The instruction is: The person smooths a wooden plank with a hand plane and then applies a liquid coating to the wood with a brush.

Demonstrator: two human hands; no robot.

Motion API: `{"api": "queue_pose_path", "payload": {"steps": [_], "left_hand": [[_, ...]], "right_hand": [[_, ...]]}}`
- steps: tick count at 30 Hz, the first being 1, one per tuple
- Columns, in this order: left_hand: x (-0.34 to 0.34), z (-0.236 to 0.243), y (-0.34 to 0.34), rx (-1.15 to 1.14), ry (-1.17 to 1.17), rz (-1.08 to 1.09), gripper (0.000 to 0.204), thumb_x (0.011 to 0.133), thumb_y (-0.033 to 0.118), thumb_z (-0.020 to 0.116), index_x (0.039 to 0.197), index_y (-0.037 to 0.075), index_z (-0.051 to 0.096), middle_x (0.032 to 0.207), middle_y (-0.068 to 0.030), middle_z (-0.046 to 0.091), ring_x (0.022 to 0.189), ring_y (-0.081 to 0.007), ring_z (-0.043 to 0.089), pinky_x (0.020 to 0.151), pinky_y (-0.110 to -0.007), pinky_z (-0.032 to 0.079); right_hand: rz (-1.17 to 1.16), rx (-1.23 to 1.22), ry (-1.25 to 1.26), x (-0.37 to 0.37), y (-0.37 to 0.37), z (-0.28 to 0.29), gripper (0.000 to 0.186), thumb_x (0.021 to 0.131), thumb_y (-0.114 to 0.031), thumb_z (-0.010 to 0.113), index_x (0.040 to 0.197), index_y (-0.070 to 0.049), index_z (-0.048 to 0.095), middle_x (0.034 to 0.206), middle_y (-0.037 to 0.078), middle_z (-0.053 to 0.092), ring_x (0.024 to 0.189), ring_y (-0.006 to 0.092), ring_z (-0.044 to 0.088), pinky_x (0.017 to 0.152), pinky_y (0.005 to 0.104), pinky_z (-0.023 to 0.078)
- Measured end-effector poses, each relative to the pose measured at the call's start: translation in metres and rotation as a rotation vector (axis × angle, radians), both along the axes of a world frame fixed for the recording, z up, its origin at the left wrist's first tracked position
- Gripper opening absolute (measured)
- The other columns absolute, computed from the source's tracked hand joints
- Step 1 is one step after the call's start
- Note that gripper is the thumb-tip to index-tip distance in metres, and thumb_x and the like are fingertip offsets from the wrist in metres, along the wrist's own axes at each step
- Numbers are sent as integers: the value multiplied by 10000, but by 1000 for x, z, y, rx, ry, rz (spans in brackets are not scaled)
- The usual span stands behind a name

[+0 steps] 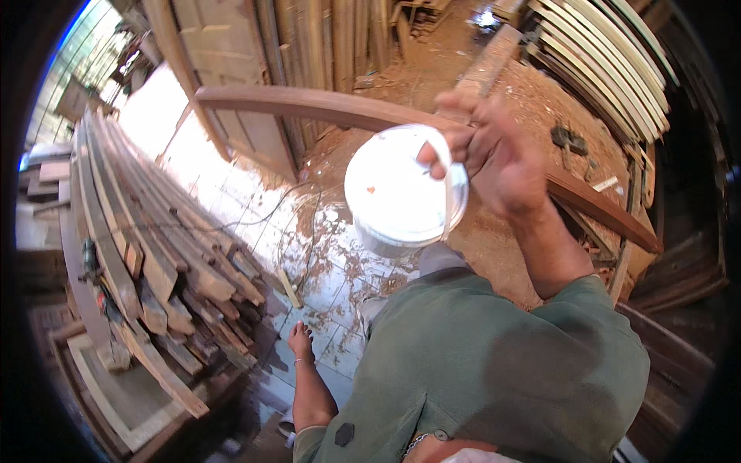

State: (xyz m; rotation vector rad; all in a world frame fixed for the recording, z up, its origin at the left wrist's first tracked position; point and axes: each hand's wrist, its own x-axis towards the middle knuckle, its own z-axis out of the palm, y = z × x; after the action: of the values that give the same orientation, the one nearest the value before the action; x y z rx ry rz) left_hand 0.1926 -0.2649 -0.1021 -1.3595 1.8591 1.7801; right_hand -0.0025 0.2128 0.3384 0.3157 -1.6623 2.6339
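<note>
A white lidded bucket [386, 185] is in front of my body, its pale bail handle [449, 193] standing up at the right side. My right hand [498, 154] is at that handle, smeared by motion; a digit is hooked through it and the other fingers reach upward. Down at my left side hangs my left hand [301, 339], holding nothing, its fingers loosely bent and apart. It is above the tiled floor, to the right of a stack of timber. Behind the bucket a long reddish-brown wooden beam [301, 102] runs across.
Stacked boards [154, 247] fill the left, with a power tool [90, 258] on them. A panelled door [220, 46] leans at the back. Pale curved slats [602, 69] stand far right. A cable [231, 225] crosses the tiled floor [340, 297], which is strewn with sawdust.
</note>
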Motion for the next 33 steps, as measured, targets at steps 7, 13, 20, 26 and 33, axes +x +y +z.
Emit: {"api": "queue_pose_path", "payload": {"steps": [7,13,20,26,33], "left_hand": [[-129,51,142,102,288,-184,272,968,290,583,1102,55,611,983,-43,657,808,-148,619,647,-283,463],[-198,146,275,-42,546,-142,218,987,235,550,1008,35,632,868,-38,653,763,-133,601,701,-272,490],[-276,240,389,-230,799,-221,295,1006,239,512,1085,-33,594,934,-99,626,846,-191,599,780,-332,499],[-316,278,467,-172,1017,-477,219,989,177,551,963,-21,639,902,-86,657,806,-147,597,765,-293,496],[-341,264,541,-233,1109,-953,135,960,95,553,940,-12,632,897,-89,656,843,-183,604,809,-321,477]], "right_hand": [[-69,-244,197,-30,126,55,607,964,-547,422,1268,-28,505,1085,384,607,995,426,658,916,481,506],[-367,-168,169,-45,221,46,729,918,-586,486,1304,29,419,1056,336,579,978,347,657,809,407,545],[-573,-291,4,-83,311,-23,716,919,-561,540,1302,41,482,1130,228,563,1031,271,579,936,359,432],[-693,-298,-181,-94,353,-79,645,953,-477,532,1322,47,462,1149,156,573,1057,255,571,940,355,438],[-1036,76,-474,-35,422,-167,531,910,-286,539,1362,-23,447,1227,218,593,1122,283,593,961,385,468]]}}
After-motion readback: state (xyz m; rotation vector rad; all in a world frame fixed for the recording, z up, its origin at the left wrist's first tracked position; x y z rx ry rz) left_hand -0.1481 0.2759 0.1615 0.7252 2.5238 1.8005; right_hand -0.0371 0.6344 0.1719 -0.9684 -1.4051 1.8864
